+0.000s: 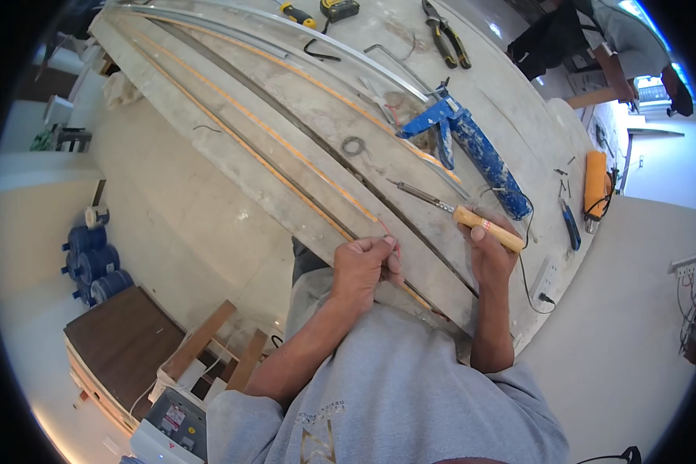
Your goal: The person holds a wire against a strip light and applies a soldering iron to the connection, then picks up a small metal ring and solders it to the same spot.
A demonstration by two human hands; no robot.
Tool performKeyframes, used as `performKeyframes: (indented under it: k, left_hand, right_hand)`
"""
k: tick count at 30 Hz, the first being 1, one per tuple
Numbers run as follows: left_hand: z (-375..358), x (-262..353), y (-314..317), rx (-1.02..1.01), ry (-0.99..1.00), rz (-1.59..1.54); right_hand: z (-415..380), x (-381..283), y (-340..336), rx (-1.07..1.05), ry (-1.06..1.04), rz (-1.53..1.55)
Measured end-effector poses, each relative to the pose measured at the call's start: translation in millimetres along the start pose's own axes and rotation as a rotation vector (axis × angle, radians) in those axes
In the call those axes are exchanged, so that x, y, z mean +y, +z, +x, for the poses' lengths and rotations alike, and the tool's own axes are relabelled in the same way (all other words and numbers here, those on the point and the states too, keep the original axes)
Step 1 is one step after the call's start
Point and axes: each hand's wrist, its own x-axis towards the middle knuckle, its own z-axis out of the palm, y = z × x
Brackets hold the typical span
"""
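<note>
My left hand [366,267] pinches a thin red wire [387,229] at the end of an orange-yellow LED strip [286,155] lying along the board. In my right hand [493,247] is a soldering iron [487,226] with a wooden handle, its metal tip pointing left above the table. The iron's black cord runs down to a white power strip [547,277]. A second orange strip [232,133] runs beside the first, passing near my left hand. A small coil of grey wire [353,146] lies on the table, left of the iron's tip.
On the table [510,116] lie a blue caulking gun [483,155], pliers [446,35], a tape measure [339,9], a screwdriver [297,15], a blue knife [571,224] and an orange tool [595,185]. Another person [634,39] is at the upper right. Blue bottles [97,263] stand left.
</note>
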Motion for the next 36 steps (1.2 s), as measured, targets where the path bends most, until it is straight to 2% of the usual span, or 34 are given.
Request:
performKeyframes:
  k: [5, 10, 13, 28, 36]
  left_hand:
    - [-1.3, 0.3, -0.1, 0.004, -0.001, -0.008]
    - [-0.5, 0.1, 0.1, 0.001, -0.003, -0.002]
    - [-0.6, 0.3, 0.5, 0.006, -0.006, 0.004]
    - [0.7, -1.0, -0.6, -0.006, 0.010, 0.001]
    - [0.3, -0.7, -1.3, -0.016, 0.008, -0.004]
  right_hand:
    - [0.6, 0.5, 0.3, -0.029, -0.003, 0.047]
    - [-11.3, -1.7, -16.2, -0.180, -0.040, -0.092]
    - [-13.5, -3.6, -17.9, -0.170, 0.006, -0.125]
    - [-13.4, -4.4, -22.3, -0.194, -0.014, -0.273]
    - [-13.6, -6.9, -14.8, -0.161, -0.010, -0.239]
